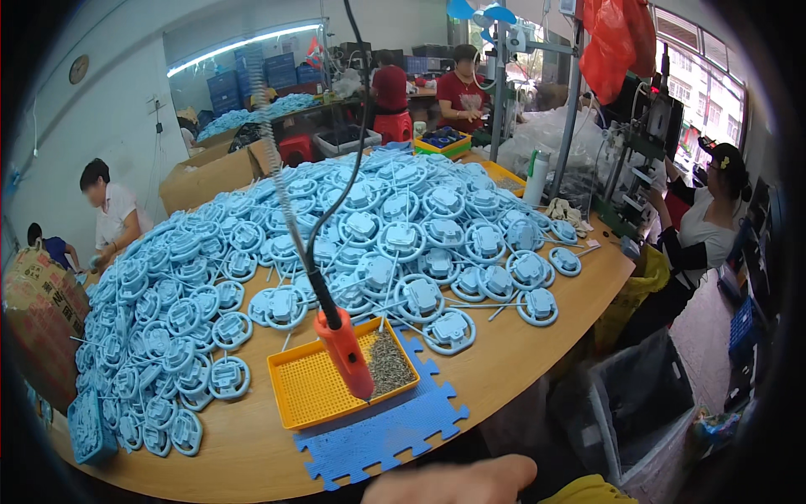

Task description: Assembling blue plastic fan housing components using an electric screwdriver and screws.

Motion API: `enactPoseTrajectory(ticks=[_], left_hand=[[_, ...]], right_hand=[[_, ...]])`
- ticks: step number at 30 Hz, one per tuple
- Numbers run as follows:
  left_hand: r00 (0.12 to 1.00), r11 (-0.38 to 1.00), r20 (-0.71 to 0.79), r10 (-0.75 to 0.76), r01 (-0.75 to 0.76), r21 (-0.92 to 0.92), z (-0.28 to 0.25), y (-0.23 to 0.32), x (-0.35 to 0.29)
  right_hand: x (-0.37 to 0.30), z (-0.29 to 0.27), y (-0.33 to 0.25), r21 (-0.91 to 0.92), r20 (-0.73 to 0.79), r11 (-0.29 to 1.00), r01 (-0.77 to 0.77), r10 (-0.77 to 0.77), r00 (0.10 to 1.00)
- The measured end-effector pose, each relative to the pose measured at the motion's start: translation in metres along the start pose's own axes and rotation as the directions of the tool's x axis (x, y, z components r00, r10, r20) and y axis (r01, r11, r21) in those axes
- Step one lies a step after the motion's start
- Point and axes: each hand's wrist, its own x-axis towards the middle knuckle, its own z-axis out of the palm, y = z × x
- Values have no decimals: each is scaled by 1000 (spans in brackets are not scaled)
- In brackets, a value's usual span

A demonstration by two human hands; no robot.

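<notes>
A blurred hand, which I take to be my left hand (453, 485), shows at the lower edge, below the front edge of the table. One finger or thumb points right; the rest is cut off, so its grip is hidden. My right hand is out of the picture. Nearest the visible hand lies a blue foam mat (386, 447) with jigsaw edges. Partly on that mat rests a yellow tray (285, 401) with small metal screws (389, 365) heaped in its right side. An orange electric screwdriver (342, 357) hangs tip down over the tray, touched by no hand.
Light-blue toy steering wheels (401, 239) form a large pile across the wooden table (537, 357). A blue basket (88, 428) stands at the left edge, a bottle (536, 178) at the back. A lined bin (642, 395) stands right. Several people work around the room, one beside a machine (642, 160).
</notes>
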Motion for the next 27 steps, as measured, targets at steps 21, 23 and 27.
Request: enactPoseTrajectory(ticks=[21, 23, 27], left_hand=[[897, 966, -386, 215, -138, 216, -29, 1, -73], [893, 966, -395, 216, -137, 218, -27, 1, -74], [882, 963, -414, 225, -138, 231, -23, 0, -82]], right_hand=[[-5, 43, -1, 781, 182, 545, -305, 269, 946], [-7, 41, 3, 727, 189, 623, -289, 223, 956], [-9, 41, 8, 689, 192, 659, -302, 235, 953]])
